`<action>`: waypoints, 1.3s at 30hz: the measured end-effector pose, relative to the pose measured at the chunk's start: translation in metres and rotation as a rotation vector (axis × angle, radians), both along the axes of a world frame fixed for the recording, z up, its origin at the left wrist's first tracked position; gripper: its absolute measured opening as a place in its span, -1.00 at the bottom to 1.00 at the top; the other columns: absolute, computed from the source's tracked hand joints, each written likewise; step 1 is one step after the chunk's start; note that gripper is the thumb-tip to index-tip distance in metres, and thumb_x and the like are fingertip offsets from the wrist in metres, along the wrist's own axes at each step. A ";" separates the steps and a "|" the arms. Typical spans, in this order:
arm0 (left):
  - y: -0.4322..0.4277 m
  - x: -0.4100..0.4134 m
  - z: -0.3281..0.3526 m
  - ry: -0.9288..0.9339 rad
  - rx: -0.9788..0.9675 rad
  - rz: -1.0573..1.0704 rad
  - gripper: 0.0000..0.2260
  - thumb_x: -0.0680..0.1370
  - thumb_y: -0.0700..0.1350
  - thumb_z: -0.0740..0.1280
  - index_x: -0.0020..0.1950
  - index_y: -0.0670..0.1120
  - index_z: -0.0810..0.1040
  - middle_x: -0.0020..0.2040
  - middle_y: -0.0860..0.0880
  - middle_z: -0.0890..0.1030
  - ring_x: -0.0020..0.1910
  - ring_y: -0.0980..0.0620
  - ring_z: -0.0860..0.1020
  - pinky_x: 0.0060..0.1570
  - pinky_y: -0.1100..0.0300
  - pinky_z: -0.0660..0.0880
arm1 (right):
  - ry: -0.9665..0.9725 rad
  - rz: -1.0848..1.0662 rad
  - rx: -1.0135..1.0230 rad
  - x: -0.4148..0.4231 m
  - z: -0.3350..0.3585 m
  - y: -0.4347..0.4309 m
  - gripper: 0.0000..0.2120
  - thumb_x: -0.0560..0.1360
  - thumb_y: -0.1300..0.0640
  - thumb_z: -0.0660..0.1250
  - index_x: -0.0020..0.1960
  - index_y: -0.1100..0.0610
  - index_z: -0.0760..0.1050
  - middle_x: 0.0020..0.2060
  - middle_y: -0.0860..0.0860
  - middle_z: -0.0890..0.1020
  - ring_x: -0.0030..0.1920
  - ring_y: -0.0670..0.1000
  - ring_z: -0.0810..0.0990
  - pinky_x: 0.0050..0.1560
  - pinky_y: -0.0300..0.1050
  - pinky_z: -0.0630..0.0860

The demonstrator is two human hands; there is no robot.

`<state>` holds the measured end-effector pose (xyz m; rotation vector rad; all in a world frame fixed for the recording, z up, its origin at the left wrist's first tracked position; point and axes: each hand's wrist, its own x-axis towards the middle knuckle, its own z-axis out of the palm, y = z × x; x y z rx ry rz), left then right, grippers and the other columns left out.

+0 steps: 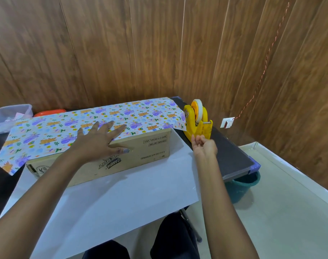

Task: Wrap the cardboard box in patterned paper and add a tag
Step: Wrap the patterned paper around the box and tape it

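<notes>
Head view: left hand [101, 140], fingers [120, 128] straight, pins paper [52, 128] atop the box [140, 156]; hold it taut. Right of the box, right hand [204, 145] curls at the tape dispenser [196, 120], grasp unclear.

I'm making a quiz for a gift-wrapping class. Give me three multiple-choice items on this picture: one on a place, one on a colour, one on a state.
1. Where does the yellow plastic tape dispenser stand relative to the brown cardboard box?
A. on top of it
B. to its right
C. behind it, at the left

2. What colour is the plastic bucket under the dark table?
A. red
B. teal
C. white

3. What is the left hand doing?
A. lying flat on the patterned paper
B. gripping scissors
C. hanging off the table

Answers:
1 B, it sits on the table beside the box's right end.
2 B, a teal rim shows below the table corner.
3 A, the palm rests on the paper on top of the box.
</notes>
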<state>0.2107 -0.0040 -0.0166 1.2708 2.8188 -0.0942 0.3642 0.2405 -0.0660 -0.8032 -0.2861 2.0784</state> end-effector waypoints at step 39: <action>-0.021 -0.008 0.005 -0.073 0.058 -0.107 -0.16 0.51 0.15 0.29 0.54 -0.09 -0.19 0.55 0.02 -0.17 0.53 0.01 -0.19 0.47 -0.09 -0.16 | -0.805 0.728 1.020 -0.084 0.068 -0.165 -0.85 0.51 0.41 0.22 -0.14 0.24 0.30 -0.43 0.17 0.45 -0.54 0.02 0.41 -0.48 -0.10 0.50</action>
